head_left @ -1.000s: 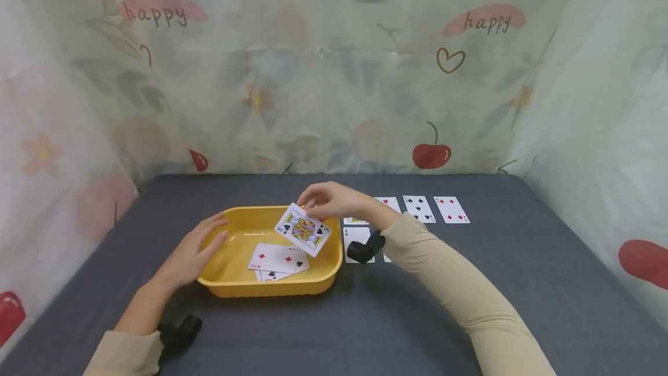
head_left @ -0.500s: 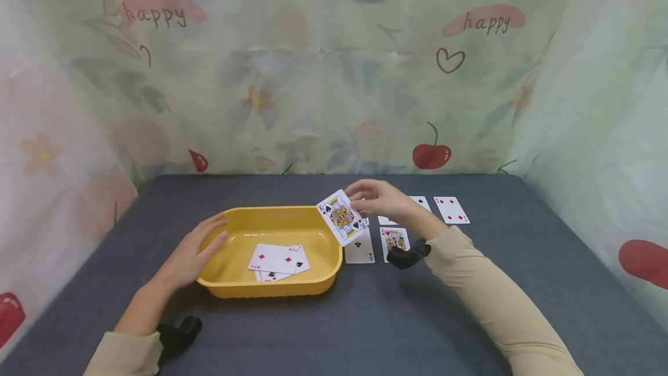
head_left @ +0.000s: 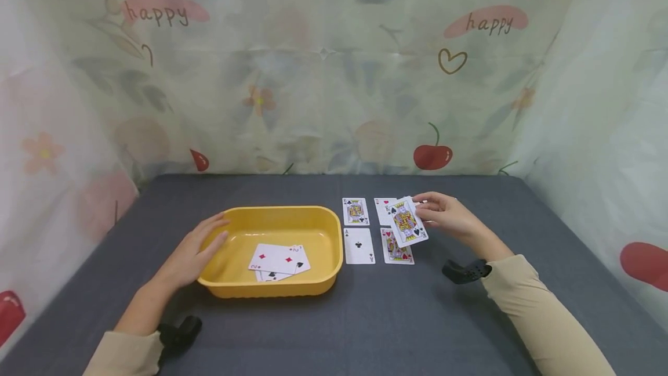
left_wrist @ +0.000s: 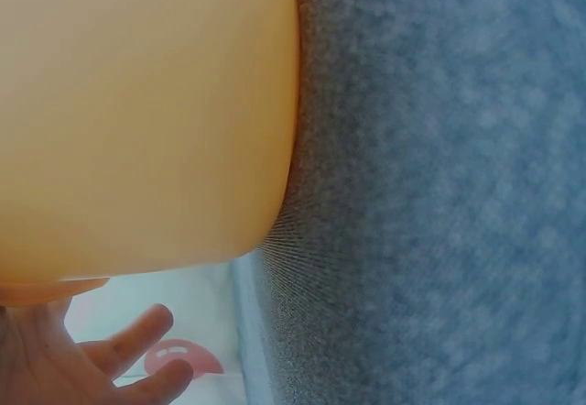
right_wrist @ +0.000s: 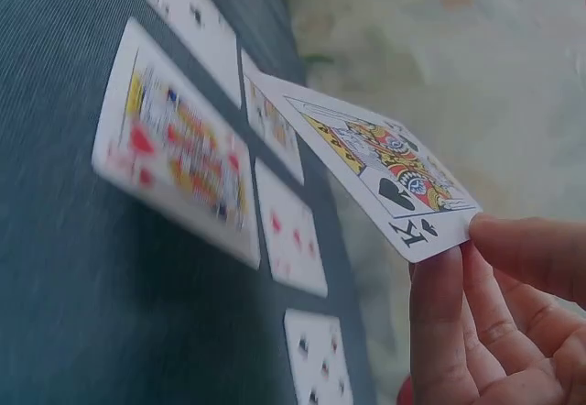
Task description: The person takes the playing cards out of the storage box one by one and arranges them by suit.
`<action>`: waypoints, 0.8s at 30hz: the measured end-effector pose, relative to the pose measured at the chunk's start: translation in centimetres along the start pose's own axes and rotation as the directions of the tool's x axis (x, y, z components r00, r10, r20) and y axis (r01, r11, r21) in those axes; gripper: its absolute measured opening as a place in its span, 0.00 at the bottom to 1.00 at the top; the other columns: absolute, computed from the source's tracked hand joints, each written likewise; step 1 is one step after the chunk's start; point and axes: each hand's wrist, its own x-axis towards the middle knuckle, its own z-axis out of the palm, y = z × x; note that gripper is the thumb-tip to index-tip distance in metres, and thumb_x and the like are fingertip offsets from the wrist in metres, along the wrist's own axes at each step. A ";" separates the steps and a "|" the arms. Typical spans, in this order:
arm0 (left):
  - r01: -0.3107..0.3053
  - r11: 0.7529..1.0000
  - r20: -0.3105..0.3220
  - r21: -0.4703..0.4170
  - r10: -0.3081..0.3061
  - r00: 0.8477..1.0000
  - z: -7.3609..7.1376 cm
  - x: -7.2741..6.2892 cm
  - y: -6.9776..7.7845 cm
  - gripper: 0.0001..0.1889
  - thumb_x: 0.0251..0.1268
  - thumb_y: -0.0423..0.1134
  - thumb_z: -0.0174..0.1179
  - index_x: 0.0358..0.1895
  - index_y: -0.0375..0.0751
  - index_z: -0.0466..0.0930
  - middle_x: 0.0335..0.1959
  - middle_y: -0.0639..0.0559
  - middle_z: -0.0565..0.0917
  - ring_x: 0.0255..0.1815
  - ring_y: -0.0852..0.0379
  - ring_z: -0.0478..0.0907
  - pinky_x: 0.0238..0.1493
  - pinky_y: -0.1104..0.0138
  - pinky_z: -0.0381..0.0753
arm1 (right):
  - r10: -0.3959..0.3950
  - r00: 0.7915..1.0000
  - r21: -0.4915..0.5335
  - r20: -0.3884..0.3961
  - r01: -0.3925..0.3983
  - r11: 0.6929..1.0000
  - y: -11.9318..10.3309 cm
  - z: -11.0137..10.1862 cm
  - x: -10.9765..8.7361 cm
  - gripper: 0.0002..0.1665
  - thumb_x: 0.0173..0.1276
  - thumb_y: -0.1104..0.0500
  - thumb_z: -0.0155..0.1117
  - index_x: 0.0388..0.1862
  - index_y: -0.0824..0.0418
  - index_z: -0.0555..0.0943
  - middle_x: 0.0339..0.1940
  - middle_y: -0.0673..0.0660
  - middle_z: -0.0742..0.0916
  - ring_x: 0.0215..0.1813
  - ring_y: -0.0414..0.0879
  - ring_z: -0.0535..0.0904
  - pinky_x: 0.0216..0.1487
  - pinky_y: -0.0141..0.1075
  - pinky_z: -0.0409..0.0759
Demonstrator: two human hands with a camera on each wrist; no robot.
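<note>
My right hand (head_left: 449, 218) pinches a king of spades (head_left: 408, 222) by its corner, thumb on the face and fingers behind, as the right wrist view shows. The card is tilted above the tabletop and overlaps the king of hearts (head_left: 398, 255) and a heart card (head_left: 382, 212) in the head view. My left hand (head_left: 194, 253) rests at the left rim of the yellow tray (head_left: 271, 289), its fingers spread and loosely extended. Inside the tray lies a two of diamonds (head_left: 273, 259) over at least one spade card (head_left: 300, 265).
Face-up cards form two rows right of the tray: a king of clubs (head_left: 356, 212) behind an ace of clubs (head_left: 359, 246). A black-pip card (right_wrist: 318, 357) shows in the right wrist view. Dark cloth (head_left: 334, 335) covers the table; a patterned curtain (head_left: 323, 103) hangs behind.
My right hand has carried the king of spades from over the tray rightward, across the ace of clubs, to above the king of hearts. My left hand has stayed at the tray.
</note>
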 end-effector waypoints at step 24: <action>-0.006 1.000 -0.004 -0.003 0.006 1.000 0.0 0.0 -0.2 0.29 0.73 0.52 0.41 0.67 0.34 0.61 0.73 0.36 0.55 0.71 0.32 0.51 0.66 0.35 0.49 | 0.137 0.988 -0.151 -0.072 -0.146 0.978 5.6 -2.6 -2.3 0.27 0.66 0.60 0.58 0.58 0.76 0.67 0.41 0.61 0.86 0.34 0.35 0.79 0.36 0.29 0.82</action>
